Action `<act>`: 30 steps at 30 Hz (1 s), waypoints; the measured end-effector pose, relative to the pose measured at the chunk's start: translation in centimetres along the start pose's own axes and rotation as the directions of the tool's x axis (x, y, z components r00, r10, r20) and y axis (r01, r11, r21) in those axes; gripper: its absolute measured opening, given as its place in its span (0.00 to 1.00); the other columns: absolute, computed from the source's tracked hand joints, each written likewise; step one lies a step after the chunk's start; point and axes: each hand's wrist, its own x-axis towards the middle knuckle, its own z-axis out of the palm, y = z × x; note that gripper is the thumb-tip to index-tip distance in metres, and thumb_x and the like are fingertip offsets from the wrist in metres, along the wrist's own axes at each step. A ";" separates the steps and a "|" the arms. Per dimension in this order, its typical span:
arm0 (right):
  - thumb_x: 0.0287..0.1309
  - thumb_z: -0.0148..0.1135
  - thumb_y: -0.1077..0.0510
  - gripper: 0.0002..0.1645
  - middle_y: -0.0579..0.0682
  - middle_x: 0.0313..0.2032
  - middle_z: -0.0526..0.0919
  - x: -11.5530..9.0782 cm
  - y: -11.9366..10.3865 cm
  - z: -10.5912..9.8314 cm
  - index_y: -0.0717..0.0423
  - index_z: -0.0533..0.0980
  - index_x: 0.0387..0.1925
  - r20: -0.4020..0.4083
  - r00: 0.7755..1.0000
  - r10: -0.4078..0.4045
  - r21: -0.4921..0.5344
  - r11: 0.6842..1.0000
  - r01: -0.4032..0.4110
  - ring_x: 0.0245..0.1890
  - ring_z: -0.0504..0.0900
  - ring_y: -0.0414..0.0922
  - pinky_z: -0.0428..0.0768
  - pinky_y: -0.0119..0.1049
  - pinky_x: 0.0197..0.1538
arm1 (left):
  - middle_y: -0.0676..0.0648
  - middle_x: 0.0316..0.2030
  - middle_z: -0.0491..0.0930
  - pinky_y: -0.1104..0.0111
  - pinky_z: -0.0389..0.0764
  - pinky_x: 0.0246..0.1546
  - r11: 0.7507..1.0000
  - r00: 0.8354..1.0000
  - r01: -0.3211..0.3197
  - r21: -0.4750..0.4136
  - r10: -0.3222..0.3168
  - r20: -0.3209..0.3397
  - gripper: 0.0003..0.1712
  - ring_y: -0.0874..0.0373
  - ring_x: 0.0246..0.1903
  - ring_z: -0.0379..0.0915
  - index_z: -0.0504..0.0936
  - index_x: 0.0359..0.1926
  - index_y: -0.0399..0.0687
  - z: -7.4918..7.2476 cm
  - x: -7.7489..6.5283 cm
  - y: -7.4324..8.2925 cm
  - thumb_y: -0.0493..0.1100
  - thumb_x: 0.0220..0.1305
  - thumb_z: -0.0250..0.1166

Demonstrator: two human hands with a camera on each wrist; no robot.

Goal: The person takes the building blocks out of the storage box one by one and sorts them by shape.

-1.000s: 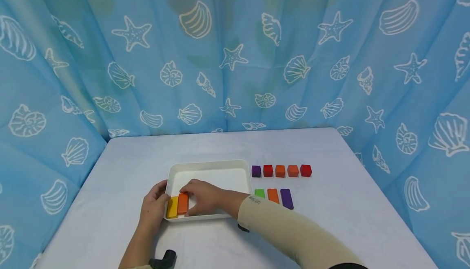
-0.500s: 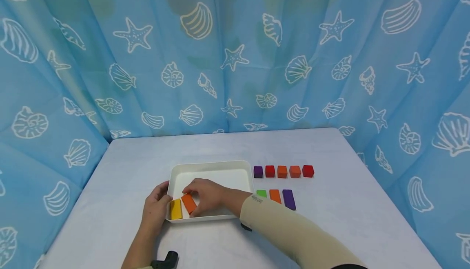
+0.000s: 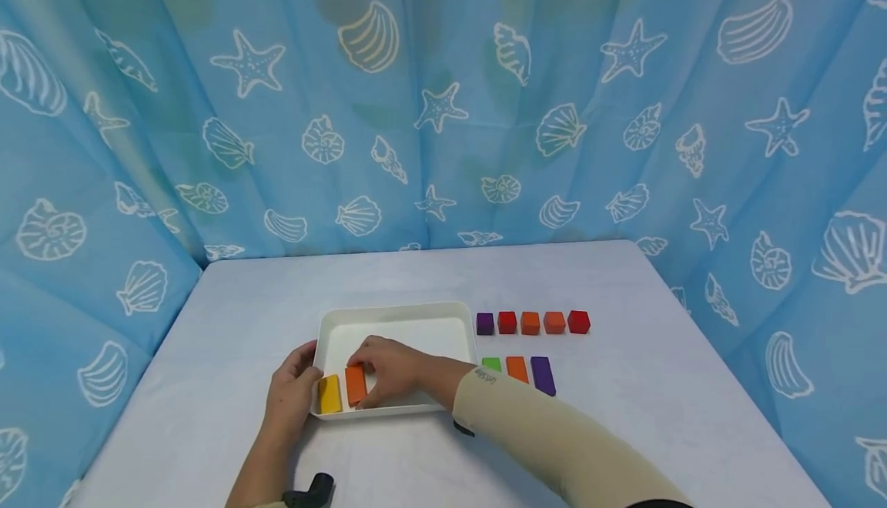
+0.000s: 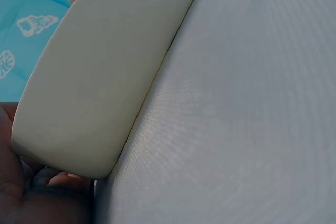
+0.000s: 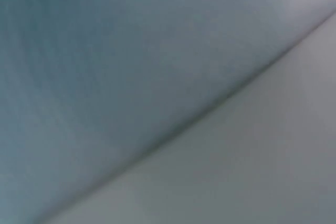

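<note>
A white tray (image 3: 423, 331) lies on the table, and my left hand (image 3: 291, 391) grips its left side with the thumb over the rim. In the left wrist view the tray's outer wall (image 4: 105, 66) runs down to fingers (image 4: 16, 171) at its corner. Inside the tray, my right hand (image 3: 393, 371) pinches an orange rectangular block (image 3: 356, 386) between thumb and fingers at its two ends. A yellow block (image 3: 329, 395) lies left of it in the front left corner, slightly slanted, with a narrow gap between them. The right wrist view holds only the blurred tray wall (image 5: 236, 166) and tablecloth.
To the right of the tray, a back row has several cubes: purple (image 3: 485, 324), red, orange tones and red (image 3: 578, 322). In front of them lie a green block (image 3: 491, 364), partly hidden by the right sleeve, an orange block (image 3: 517, 369) and a purple block (image 3: 543, 375).
The orange block in my right hand was close beside the yellow one, then turned slantwise, and now stands nearly straight, slightly further right. The yellow block has tilted slightly. My left hand stays put.
</note>
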 end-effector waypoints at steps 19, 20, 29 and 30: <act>0.47 0.88 0.44 0.41 0.34 0.47 0.79 -5.9 3.4 -3.1 0.48 0.80 0.62 -0.097 0.994 -0.041 0.180 0.982 0.058 0.46 0.80 0.33 0.82 0.28 0.53 | 0.35 0.78 0.62 0.47 0.59 0.77 1.000 1.000 -0.010 -0.004 0.010 -0.018 0.34 0.39 0.78 0.56 0.65 0.78 0.37 0.2 -0.4 0.1 0.33 0.72 0.50; 0.47 0.88 0.45 0.41 0.34 0.47 0.79 -6.8 3.8 -3.4 0.47 0.80 0.62 -0.108 0.994 -0.033 0.202 0.978 0.054 0.47 0.80 0.34 0.82 0.29 0.53 | 0.35 0.78 0.62 0.47 0.59 0.77 1.000 1.000 -0.007 -0.005 0.007 -0.020 0.34 0.39 0.78 0.56 0.65 0.78 0.38 0.3 -0.4 0.1 0.33 0.72 0.50; 0.49 0.87 0.50 0.44 0.39 0.54 0.81 -14.5 7.5 -6.0 0.55 0.78 0.66 -0.285 0.958 0.014 0.305 0.949 0.077 0.52 0.84 0.40 0.85 0.46 0.59 | 0.36 0.78 0.62 0.47 0.59 0.77 1.000 1.000 0.003 0.008 -0.003 -0.016 0.33 0.39 0.78 0.56 0.65 0.79 0.39 0.2 -0.4 0.1 0.34 0.73 0.50; 0.48 0.87 0.50 0.45 0.40 0.55 0.81 -15.3 7.9 -6.2 0.56 0.78 0.67 -0.299 0.954 0.022 0.316 0.946 0.078 0.52 0.84 0.42 0.85 0.48 0.60 | 0.37 0.79 0.62 0.47 0.59 0.77 1.000 1.000 0.003 0.009 -0.003 -0.019 0.33 0.40 0.78 0.56 0.65 0.79 0.40 0.1 -0.4 0.1 0.34 0.74 0.50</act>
